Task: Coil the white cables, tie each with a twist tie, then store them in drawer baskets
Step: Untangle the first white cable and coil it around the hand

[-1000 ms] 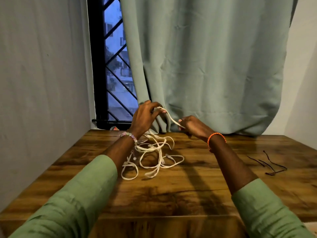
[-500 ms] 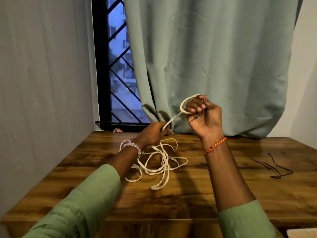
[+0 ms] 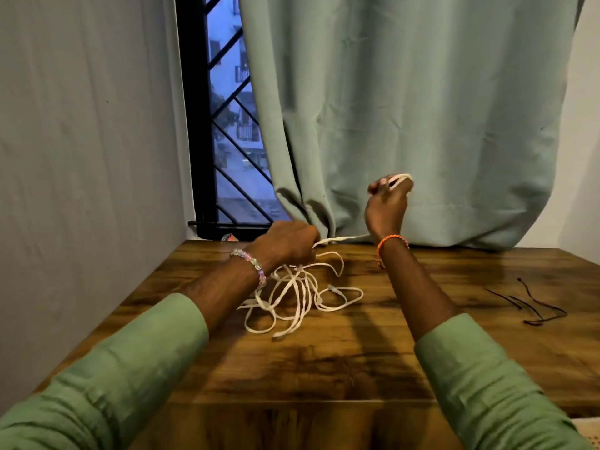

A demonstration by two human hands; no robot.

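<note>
A tangle of white cables (image 3: 293,295) lies on the wooden table (image 3: 324,362) near its middle. My left hand (image 3: 285,243) is low over the tangle's far side, its fingers curled round a strand. That strand runs right from my left hand toward my right wrist. My right hand (image 3: 386,204) is raised in front of the curtain, its fingers gripping loops of the white cable that show at its top. Several thin black twist ties (image 3: 532,303) lie on the table at the right.
A grey-green curtain (image 3: 406,108) hangs behind the table's far edge. A barred window (image 3: 233,141) is at the back left, a wall runs along the left side. A small red object (image 3: 229,237) sits on the sill.
My right hand has turned its back toward me and shifted right, still holding the cable loops. My left hand has stayed low by the tangle.
</note>
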